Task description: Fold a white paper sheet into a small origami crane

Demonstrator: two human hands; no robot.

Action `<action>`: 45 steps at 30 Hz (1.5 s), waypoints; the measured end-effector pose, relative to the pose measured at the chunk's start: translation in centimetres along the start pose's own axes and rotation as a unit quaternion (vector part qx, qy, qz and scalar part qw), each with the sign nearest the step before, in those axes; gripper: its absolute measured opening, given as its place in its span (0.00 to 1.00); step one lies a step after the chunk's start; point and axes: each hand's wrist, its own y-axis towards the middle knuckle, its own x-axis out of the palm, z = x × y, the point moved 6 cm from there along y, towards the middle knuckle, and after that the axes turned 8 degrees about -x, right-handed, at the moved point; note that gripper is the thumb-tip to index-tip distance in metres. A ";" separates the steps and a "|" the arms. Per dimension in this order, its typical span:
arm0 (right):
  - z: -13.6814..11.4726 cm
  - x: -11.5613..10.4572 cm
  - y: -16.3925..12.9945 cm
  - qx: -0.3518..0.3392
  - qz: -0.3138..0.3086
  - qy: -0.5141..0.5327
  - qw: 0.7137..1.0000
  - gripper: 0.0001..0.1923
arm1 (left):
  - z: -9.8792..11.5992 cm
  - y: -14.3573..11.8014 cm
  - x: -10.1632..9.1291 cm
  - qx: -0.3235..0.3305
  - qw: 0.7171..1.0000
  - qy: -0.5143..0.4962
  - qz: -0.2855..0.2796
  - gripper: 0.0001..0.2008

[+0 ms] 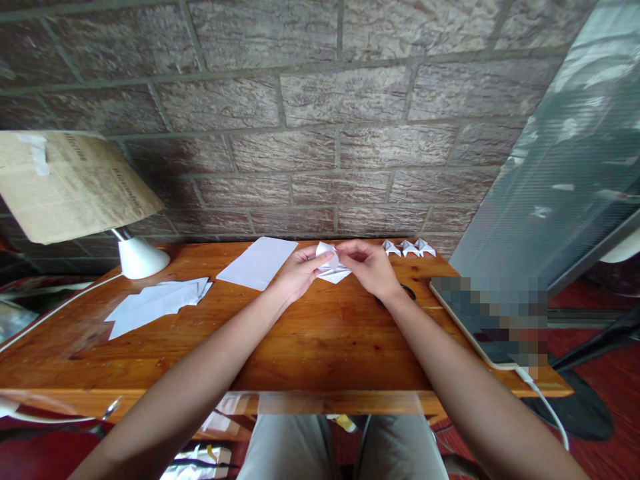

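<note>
A partly folded sheet of white paper (336, 272) is held between my two hands, just above the middle of the wooden table. My left hand (300, 272) pinches its left side, with the thumb lying across the front. On the other side, the closed fingers of my right hand (369, 265) grip the paper's upper right edge. Several small folded white paper pieces (410, 249) stand in a row against the wall, just right of my right hand. Part of a dark round object (409, 291) shows behind my right wrist.
A stack of white paper (257, 263) lies left of my hands, with loose paper strips (157, 300) farther left. The lamp (143, 257) stands at the back left. A tablet (475, 327) with a white cable (550, 400) rests at the table's right edge. A brick wall (310, 147) rises behind.
</note>
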 end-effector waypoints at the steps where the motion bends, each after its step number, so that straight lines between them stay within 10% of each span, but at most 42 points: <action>1: 0.0 0.0 0.0 0.000 0.000 -0.002 1.000 0.12 | 0.0 0.0 0.0 0.001 1.000 -0.001 0.006 0.16; 20: 0.4 0.8 -0.4 0.099 -0.059 0.066 0.991 0.16 | 0.8 0.1 -1.0 0.040 0.995 -0.014 0.093 0.18; 45: 0.9 0.4 -0.5 0.142 -0.029 0.115 0.983 0.16 | 0.4 0.3 -1.0 0.011 0.997 0.044 0.069 0.20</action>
